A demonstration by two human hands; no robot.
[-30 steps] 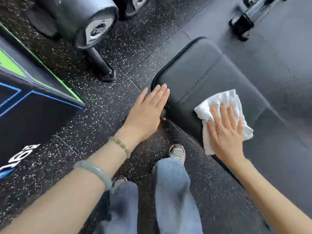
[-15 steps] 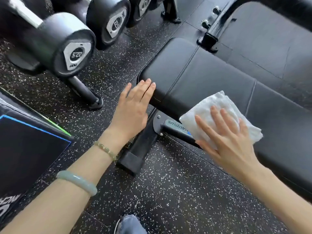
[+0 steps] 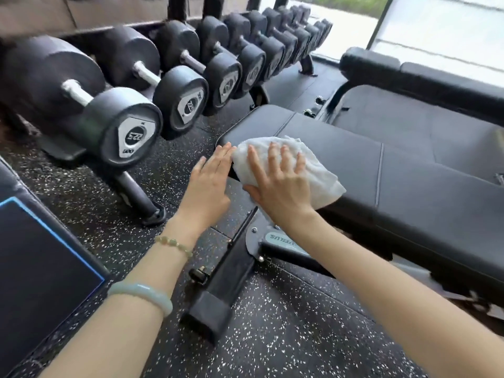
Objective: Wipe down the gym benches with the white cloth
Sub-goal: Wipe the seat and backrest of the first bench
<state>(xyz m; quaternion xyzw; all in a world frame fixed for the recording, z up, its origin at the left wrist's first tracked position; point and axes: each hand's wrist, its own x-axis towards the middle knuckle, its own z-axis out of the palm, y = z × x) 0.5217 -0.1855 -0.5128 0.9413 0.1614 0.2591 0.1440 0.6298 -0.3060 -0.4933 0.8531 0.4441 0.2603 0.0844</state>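
Note:
A black padded gym bench runs from the centre to the right. The white cloth lies on its near left end, draped over the edge. My right hand presses flat on the cloth with fingers spread and straight. My left hand is flat with straight fingers, its tips touching the bench's end just left of the cloth. A second black bench stands behind, by the window.
A rack of black dumbbells lines the left and back. The bench's black steel foot juts toward me on the speckled rubber floor. A black pad with a blue line sits at the left edge.
My right hand has slid the cloth left to the bench's end, close to my left hand. The view has tilted up, showing the dumbbell rack and second bench.

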